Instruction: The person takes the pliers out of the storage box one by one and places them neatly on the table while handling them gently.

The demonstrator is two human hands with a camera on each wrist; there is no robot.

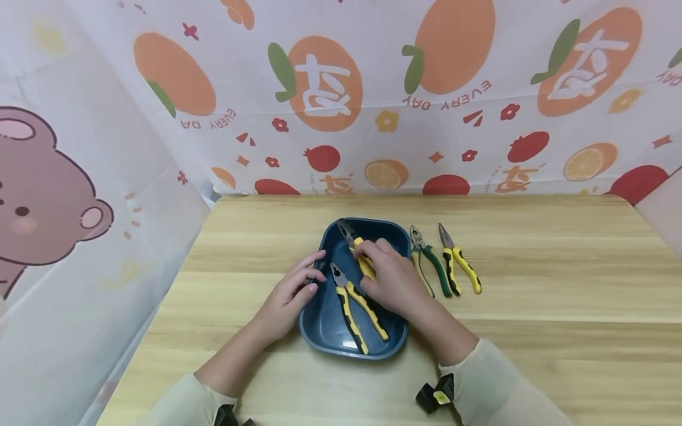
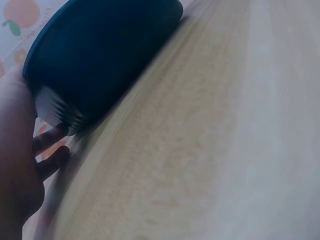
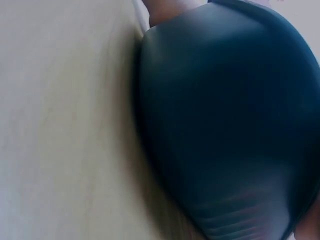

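Observation:
A dark blue plastic tray (image 1: 333,349) lies on the wooden table. At its left rim my left hand (image 1: 282,302) grips the edge, with some fingertips over the rim; in the left wrist view other fingers (image 2: 52,162) are by the outer wall. Over the tray's far right part, my right hand (image 1: 391,275) holds pliers (image 1: 348,232) by their yellow handles, dark jaws pointing to the far left corner. Below them, combination pliers (image 1: 351,305) with yellow-and-black handles lie inside the tray. The tray's outer wall (image 3: 225,115) fills much of the right wrist view.
Just right of the tray lie green-handled combination pliers (image 1: 430,260), partly behind my right hand. Beside these are long-nose pliers (image 1: 457,260) with yellow-and-black handles. A fruit-print cloth (image 1: 383,142) hangs behind the table's far edge.

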